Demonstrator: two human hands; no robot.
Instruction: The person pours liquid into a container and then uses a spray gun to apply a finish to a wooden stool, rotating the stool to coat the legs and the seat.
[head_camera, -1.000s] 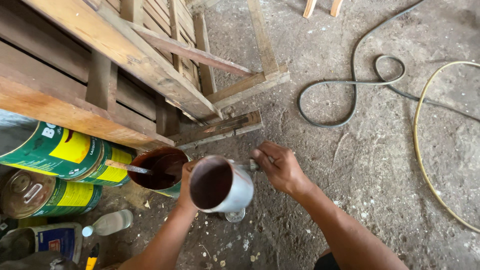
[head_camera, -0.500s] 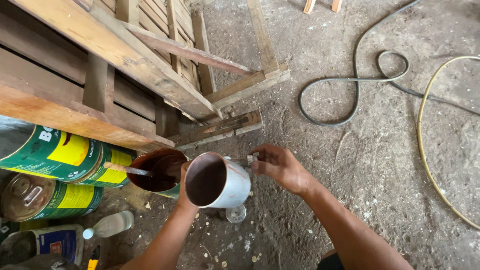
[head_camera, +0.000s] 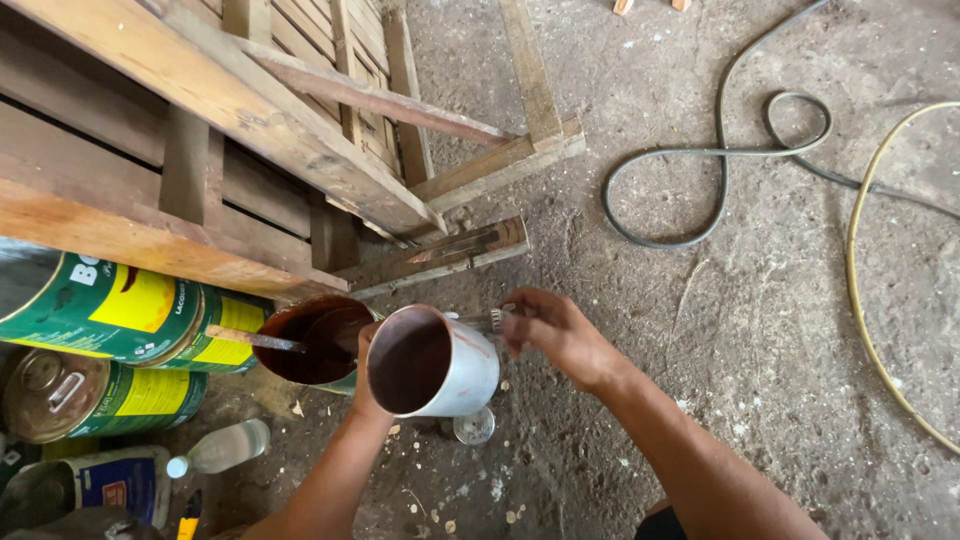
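Two hands on one smooth, cylindrical metal cup (head_camera: 440, 365).

Count, head view: two hands, left hand (head_camera: 365, 385) and right hand (head_camera: 556, 335); one metal cup (head_camera: 435, 362); one open can (head_camera: 305, 340) of brown liquid with one stir stick (head_camera: 255, 340) in it. Green-and-yellow cans: three, two lying side by side, first can (head_camera: 80, 300) and second can (head_camera: 235, 335), and a third can (head_camera: 90, 400) below them. Also one clear bottle (head_camera: 220, 447), one small glass jar (head_camera: 473, 426), two hoses on the floor, grey hose (head_camera: 720, 180) and yellow hose (head_camera: 865, 300), and one wooden frame (head_camera: 270, 130).
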